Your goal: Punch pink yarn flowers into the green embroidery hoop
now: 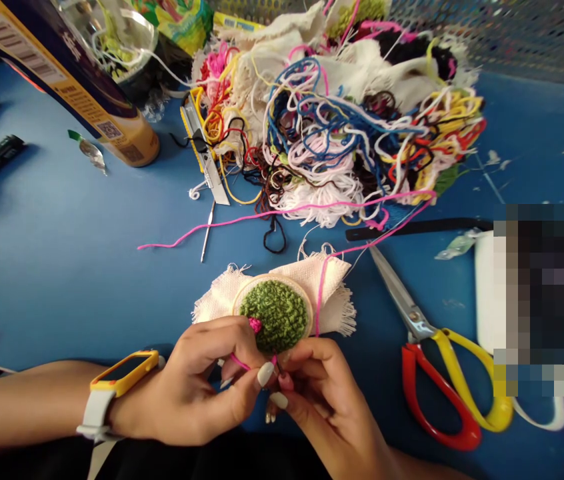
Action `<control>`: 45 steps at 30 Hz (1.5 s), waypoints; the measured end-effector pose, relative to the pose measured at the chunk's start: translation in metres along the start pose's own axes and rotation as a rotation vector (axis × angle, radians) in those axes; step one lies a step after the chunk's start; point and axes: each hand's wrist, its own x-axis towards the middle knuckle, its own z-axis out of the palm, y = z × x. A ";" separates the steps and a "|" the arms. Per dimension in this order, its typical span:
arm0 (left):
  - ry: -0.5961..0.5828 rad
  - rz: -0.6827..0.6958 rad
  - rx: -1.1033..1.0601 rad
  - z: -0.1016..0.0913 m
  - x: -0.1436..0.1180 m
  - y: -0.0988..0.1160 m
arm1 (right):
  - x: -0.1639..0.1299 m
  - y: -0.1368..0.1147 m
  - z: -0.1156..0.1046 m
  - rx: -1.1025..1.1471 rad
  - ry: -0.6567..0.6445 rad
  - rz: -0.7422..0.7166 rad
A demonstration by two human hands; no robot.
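My left hand (209, 387) is closed at the near left edge of an embroidery hoop (311, 310), with pink yarn (239, 362) running between its fingers. Beside it, my right hand (335, 393) pinches a small pink-handled tool (286, 381) that looks like a punch needle; the fingers hide most of it. Cream cloth (215, 293) with frayed edges is stretched in the hoop. Green looped yarn (279, 310) fills the middle, with a small pink tuft (255, 325) at its left. A pink strand (319, 293) runs from near my right hand over the cloth to the yarn pile.
A tangled yarn pile (322, 133) lies at the back. Left of it are a box cutter (207, 157), a thin metal hook (207, 233) and a tall bottle (112, 113). Scissors (419, 323) with red and yellow handles lie on the blue table (87, 267) at right.
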 end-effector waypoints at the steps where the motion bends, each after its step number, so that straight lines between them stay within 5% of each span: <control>1: -0.004 -0.004 0.000 0.000 0.000 0.000 | 0.000 0.001 0.000 0.000 -0.003 -0.004; 34: -0.067 -0.123 0.034 -0.001 0.002 0.006 | -0.003 0.003 -0.003 -0.125 -0.008 -0.091; 45: -0.092 -0.158 0.021 -0.004 0.000 0.004 | 0.001 -0.002 -0.001 0.097 0.011 -0.067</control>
